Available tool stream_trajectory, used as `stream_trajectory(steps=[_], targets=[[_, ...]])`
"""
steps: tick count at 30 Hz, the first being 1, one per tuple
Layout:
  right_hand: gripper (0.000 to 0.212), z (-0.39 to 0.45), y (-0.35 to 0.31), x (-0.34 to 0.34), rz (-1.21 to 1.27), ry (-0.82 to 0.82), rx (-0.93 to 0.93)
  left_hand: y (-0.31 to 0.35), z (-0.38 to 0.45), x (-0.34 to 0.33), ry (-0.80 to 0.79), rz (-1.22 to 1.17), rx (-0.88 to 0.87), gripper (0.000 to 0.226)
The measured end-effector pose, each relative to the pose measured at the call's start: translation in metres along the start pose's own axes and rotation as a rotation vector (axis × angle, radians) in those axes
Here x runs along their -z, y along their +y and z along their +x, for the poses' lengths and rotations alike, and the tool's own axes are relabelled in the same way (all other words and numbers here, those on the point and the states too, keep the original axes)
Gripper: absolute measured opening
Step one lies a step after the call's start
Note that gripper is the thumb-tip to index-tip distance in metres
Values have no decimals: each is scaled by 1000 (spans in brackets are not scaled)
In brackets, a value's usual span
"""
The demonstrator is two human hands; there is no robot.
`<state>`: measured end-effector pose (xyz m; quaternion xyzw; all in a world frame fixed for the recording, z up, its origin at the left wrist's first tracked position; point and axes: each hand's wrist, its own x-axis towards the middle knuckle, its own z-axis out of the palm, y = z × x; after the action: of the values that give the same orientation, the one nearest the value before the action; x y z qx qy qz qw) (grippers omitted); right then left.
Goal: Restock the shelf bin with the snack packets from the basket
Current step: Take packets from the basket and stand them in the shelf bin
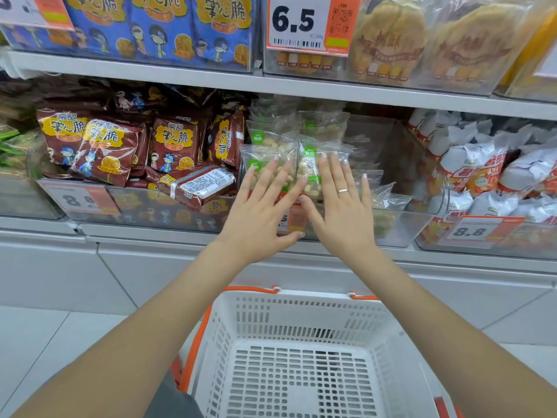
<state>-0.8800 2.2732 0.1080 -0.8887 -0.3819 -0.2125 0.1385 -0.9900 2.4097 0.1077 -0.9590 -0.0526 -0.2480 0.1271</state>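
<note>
Clear snack packets (pixel 272 140) with green round labels and pale nuts stand in rows inside a transparent shelf bin (pixel 401 227) on the middle shelf. My left hand (pixel 265 209) lies flat with straight fingers against the front left packets. My right hand (pixel 340 206), wearing a ring, presses flat against the front right packets (pixel 313 149). Neither hand grips anything. Below, the white basket (pixel 301 351) with orange handles stands on the floor and shows only its bare slotted bottom.
Brown snack bags (pixel 105 146) fill the bin to the left; white and orange bags (pixel 482 173) fill the bin to the right. Price tags (pixel 307 22) hang on the upper shelf with blue bags and clear biscuit packs. The shelf edge (pixel 331 98) runs just above the packets.
</note>
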Motion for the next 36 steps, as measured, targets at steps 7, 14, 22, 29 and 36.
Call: stream_trajectory(steps=[7,14,22,29,36], targets=[[63,-11,53,27,62,0,-320,14,8,1,32,16,-124,81],[69,-21,66,24,-123,-227,-156,27,13,-5,-54,36,-147,80],[72,-28,83,44,63,-112,-524,29,6,-7,-51,72,-159,93],[62,-22,67,43,113,-117,-511,28,7,-8,-56,104,-159,96],[73,-56,63,12,-45,23,-179,36,-2,0,-7,82,-1,88]])
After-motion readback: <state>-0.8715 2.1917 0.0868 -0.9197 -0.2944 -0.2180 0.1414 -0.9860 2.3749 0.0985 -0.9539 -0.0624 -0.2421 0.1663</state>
